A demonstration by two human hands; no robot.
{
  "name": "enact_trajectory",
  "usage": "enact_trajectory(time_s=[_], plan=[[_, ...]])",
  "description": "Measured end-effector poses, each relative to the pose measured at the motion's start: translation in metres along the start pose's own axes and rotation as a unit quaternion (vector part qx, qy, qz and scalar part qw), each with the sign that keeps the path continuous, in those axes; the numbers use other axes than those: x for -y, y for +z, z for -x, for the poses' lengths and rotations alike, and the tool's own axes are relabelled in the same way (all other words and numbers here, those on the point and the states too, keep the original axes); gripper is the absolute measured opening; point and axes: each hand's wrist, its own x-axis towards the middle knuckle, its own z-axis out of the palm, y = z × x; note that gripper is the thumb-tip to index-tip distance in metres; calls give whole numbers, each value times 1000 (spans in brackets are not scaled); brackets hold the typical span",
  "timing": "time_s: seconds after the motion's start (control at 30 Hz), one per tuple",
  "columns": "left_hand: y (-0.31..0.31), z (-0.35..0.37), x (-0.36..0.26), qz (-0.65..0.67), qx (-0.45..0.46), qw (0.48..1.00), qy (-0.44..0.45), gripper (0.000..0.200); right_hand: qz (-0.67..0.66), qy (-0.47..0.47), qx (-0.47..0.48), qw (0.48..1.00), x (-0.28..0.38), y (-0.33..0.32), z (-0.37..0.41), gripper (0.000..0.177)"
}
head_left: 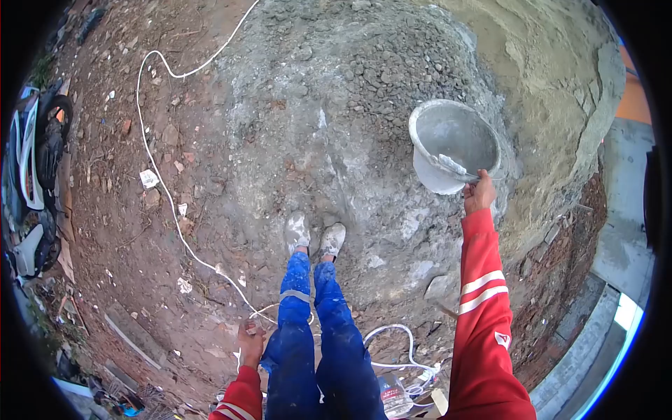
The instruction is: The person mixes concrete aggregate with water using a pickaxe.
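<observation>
A pale, cement-coated bucket (458,133) hangs tilted at the right of the head view, its wide mouth towards me and its inside grey. My right hand (479,190) is closed on the near side of its rim, by the handle. Low on the left, beside my blue trouser leg, my left hand (251,341) has its fingers curled; whether anything is in them cannot be made out. A white hose (171,203) runs over the soil just beyond that hand.
Grey rubble and sand (392,63) form a mound ahead. My dusty shoes (297,231) stand on the soil. A motorcycle (35,161) is at the far left. A labelled container (394,395) and coiled hose lie low in the middle. A concrete ledge (581,350) runs along the right.
</observation>
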Motion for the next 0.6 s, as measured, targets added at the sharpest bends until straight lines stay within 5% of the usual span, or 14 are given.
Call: enact_trajectory(time_s=[0.1,0.3,0.37,0.43,0.47,0.5,0.57,0.6], plan=[[-2,19,19,-49,0,997,-59,35,5,29,-19,999,1,-37,-3,16],[-19,46,98,-90,-57,994,-4,31,141,115,-38,983,0,-78,-25,13],[-31,45,156,30,0,1000,3,22,168,95,-47,980,12,-64,-33,15],[-35,37,159,11,-4,1000,7,22,282,-8,28,959,18,-61,-81,13],[-38,36,163,-11,-11,1000,8,23,560,-219,105,792,25,-69,-126,13],[-39,34,166,-32,-16,999,9,24,750,-395,168,503,33,-75,-180,17],[-34,24,171,-73,-24,997,17,26,780,-233,15,581,46,-46,-274,31],[-34,18,175,-95,-28,995,23,27,780,-230,13,582,83,-27,-208,31]])
